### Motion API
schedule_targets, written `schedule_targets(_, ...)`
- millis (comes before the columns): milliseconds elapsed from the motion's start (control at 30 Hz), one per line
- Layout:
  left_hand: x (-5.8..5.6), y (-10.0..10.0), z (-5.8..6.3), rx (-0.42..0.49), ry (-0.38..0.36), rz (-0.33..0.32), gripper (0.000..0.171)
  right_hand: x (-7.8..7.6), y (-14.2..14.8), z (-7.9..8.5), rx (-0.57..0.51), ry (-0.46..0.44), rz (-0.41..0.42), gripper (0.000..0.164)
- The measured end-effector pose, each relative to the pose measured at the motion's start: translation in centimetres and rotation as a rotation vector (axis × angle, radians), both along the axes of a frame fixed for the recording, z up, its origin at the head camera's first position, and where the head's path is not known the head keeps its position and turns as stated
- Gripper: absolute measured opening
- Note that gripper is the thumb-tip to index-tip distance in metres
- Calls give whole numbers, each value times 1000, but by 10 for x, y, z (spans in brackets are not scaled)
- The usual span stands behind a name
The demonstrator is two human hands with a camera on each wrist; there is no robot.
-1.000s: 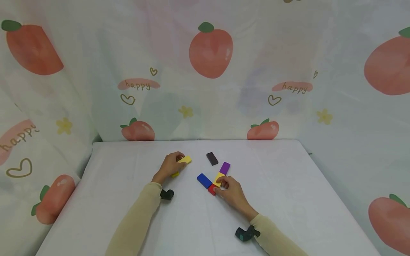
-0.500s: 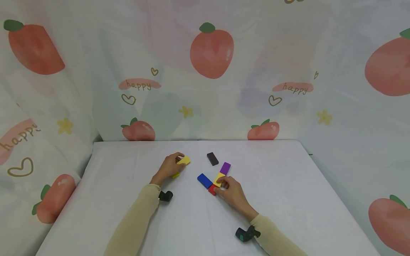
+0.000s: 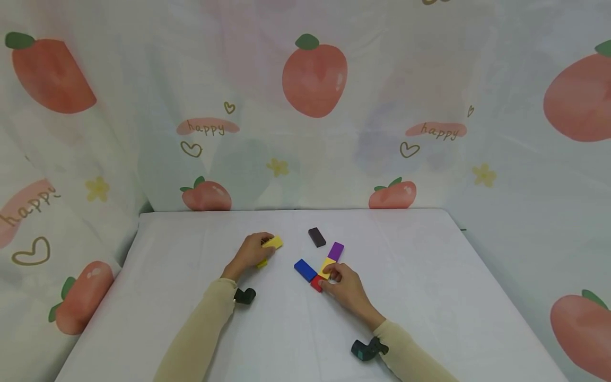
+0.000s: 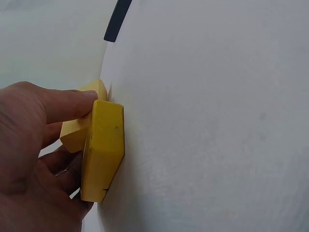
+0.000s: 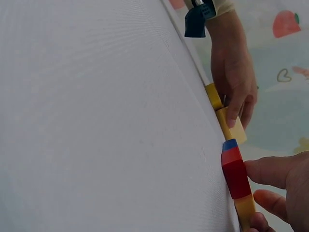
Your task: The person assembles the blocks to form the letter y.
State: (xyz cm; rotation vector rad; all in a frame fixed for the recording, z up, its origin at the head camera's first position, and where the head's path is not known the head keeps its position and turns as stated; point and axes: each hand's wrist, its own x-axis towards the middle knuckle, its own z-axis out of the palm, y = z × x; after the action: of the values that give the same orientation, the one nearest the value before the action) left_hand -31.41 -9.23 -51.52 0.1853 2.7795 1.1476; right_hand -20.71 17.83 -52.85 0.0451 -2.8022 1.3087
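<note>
My left hand [image 3: 248, 253] pinches a light yellow block [image 3: 273, 242] between thumb and fingers, low over the white table. Against it, in the left wrist view, a darker yellow block [image 4: 104, 145] stands at the hand's near side; the hand partly covers it in the head view. My right hand [image 3: 350, 291] has its thumb on a red block [image 5: 235, 171] and curled fingers at a second light yellow block [image 3: 326, 265]. A blue block [image 3: 305, 270] angles off from the red one, and a purple block [image 3: 336, 251] adjoins the yellow one's far end.
Beyond the others, a black block [image 3: 317, 237] lies alone on the white table [image 3: 420, 276]. A fruit-patterned cloth [image 3: 315, 159] hangs at the back and sides, rising from the table's edges. Each wrist carries a small dark camera [image 3: 367, 350].
My left hand has shifted slightly toward me and to the left with the light yellow block, which now sits closer to the darker one. The right hand and its blocks stay put.
</note>
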Motion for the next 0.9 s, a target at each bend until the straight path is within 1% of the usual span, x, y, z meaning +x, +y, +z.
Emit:
schedule_targets(233,2,-2,3,15,-9,11,35,0,0,1,0,2,-1,23)
schedule_targets(567,6,-3,6,43,19,35,35,0,0,-2,6,2,-1,23)
schedule_targets(900,11,-4,14,117,52,30,35,-1,-1,-1,12,0,-4,22)
